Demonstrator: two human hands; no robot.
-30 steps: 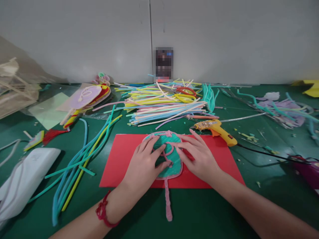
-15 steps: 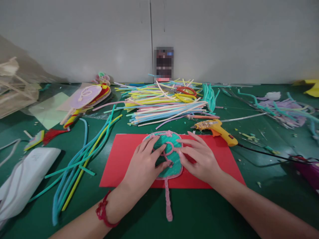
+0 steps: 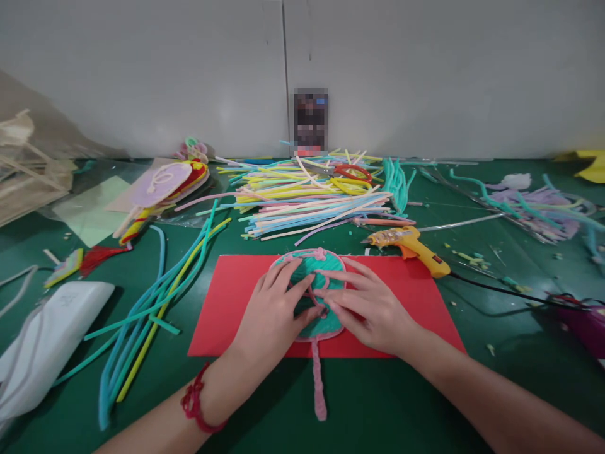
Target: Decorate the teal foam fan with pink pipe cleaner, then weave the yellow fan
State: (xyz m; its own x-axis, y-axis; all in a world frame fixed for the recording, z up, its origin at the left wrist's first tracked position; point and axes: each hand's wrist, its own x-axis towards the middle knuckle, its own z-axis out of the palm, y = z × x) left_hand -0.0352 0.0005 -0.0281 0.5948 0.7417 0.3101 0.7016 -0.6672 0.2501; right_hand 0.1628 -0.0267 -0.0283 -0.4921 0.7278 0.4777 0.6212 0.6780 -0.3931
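Observation:
A round hand fan (image 3: 331,325) of teal pipe cleaners, with a pink rim and handle, lies in front of me. My left hand (image 3: 278,299) covers its left side. The thumb and index finger hold a curled pink pipe cleaner (image 3: 326,282) down against the fan's face; fingertips hide part of the curl. From the right, my right hand (image 3: 371,302) reaches over the fan with fingers stretched out and slightly apart. Its index and middle fingertips rest on or just above the pink curl; contact is hard to make out. A small pink flower (image 3: 320,253) sits at the fan's top.
Under the fan is a red sheet (image 3: 222,315). Behind it lie a pile of pipe cleaners (image 3: 312,214), scissors (image 3: 352,173) and a yellow glue gun (image 3: 411,246) with a black cord. Loose pipe cleaners (image 3: 161,302), a white power strip (image 3: 61,334) and a purple fan (image 3: 163,183) are leftward.
My right hand has shifted slightly left and down, its fingertips moving from the fan's right edge onto the pink curl. My left hand stays in place.

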